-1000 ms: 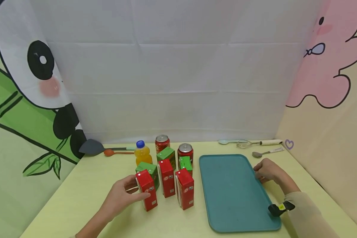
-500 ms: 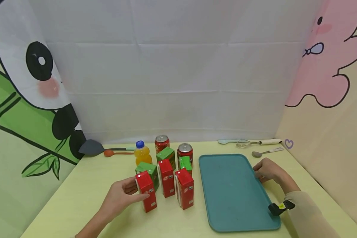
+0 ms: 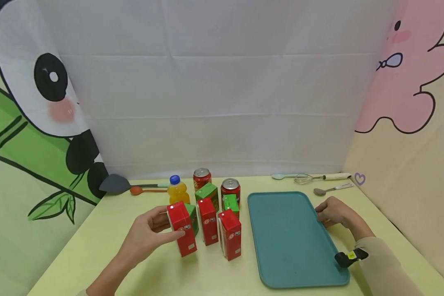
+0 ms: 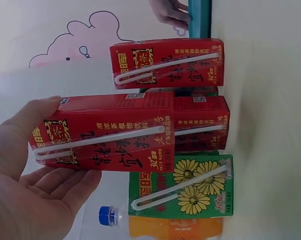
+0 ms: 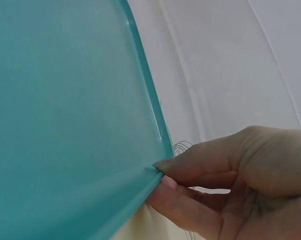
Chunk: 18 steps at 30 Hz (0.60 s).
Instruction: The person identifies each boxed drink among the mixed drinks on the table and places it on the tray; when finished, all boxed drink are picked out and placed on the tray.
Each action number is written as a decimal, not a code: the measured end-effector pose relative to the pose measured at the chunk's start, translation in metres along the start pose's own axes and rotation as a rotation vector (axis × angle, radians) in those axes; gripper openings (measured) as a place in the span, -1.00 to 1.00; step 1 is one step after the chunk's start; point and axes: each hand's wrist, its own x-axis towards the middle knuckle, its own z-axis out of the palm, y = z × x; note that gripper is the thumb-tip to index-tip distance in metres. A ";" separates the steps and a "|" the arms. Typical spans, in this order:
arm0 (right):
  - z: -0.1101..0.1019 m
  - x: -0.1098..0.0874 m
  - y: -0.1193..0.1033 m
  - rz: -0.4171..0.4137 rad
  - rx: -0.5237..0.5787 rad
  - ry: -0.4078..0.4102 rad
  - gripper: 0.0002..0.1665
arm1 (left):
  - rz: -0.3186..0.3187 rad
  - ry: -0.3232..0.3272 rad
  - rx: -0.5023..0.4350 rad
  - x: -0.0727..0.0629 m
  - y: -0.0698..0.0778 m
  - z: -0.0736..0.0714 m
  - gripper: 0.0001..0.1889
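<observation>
A red drink carton (image 3: 182, 230), straw fixed along its side, is held between the thumb and fingers of my left hand (image 3: 142, 234). It hangs a little above the table, slightly tilted, with its shadow below. Two more red cartons, one in the middle (image 3: 208, 224) and another on the right (image 3: 231, 238), stand beside it. Behind the held one, partly hidden, is a green carton (image 4: 190, 187) with yellow flowers. My right hand (image 3: 334, 211) pinches the right rim of a teal tray (image 3: 292, 242); thumb and fingers meet at the edge in the right wrist view.
Further back stand more green cartons (image 3: 207, 191), an orange juice bottle (image 3: 177, 191) and two red cans (image 3: 231, 190). A dark turner (image 3: 114, 183) and an orange spoon (image 3: 136, 190) lie back left. Along the back right are a whisk (image 3: 307, 179) and a small spoon (image 3: 319, 192).
My left hand has raised the red carton slightly off the table, so it now covers more of the green carton behind. The right hand and tray have stayed put.
</observation>
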 end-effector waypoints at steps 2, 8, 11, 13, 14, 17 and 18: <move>0.000 0.000 0.000 -0.004 -0.004 -0.002 -0.49 | 0.016 0.004 -0.020 0.000 0.004 0.000 -0.31; 0.001 -0.003 0.002 0.000 0.017 0.002 -0.51 | 0.037 -0.016 -0.062 0.000 0.018 0.002 -0.35; 0.002 -0.003 0.002 0.005 0.034 -0.003 -0.49 | 0.079 -0.011 -0.054 0.003 0.028 0.004 -0.38; 0.002 -0.003 0.001 0.011 0.041 -0.003 -0.48 | 0.121 -0.008 -0.047 0.005 0.034 0.006 -0.40; 0.001 -0.003 0.001 0.013 0.039 -0.002 -0.48 | 0.139 -0.008 -0.045 0.007 0.037 0.007 -0.40; 0.001 -0.003 0.000 0.017 0.036 0.000 -0.49 | 0.192 -0.012 -0.044 0.009 0.045 0.011 -0.40; 0.001 -0.003 -0.001 0.017 0.037 0.000 -0.49 | 0.206 -0.016 -0.050 0.009 0.047 0.012 -0.41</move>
